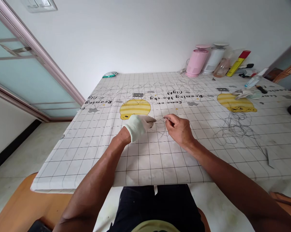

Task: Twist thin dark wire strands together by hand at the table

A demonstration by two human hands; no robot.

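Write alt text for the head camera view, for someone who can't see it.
Two hands pinch a thin wire between them above a table with a grid-patterned cloth: the left hand wears a white glove, the right hand is bare. A loose wire tangle lies to the right, and bottles stand by the far wall.

We list: desk (92, 151) cover, smooth printed sheet with a slight sheen; left hand (138, 126) glove, white knit cloth, matt; thin wire (161, 120), fine metal; pink canister (196, 62), glossy plastic.
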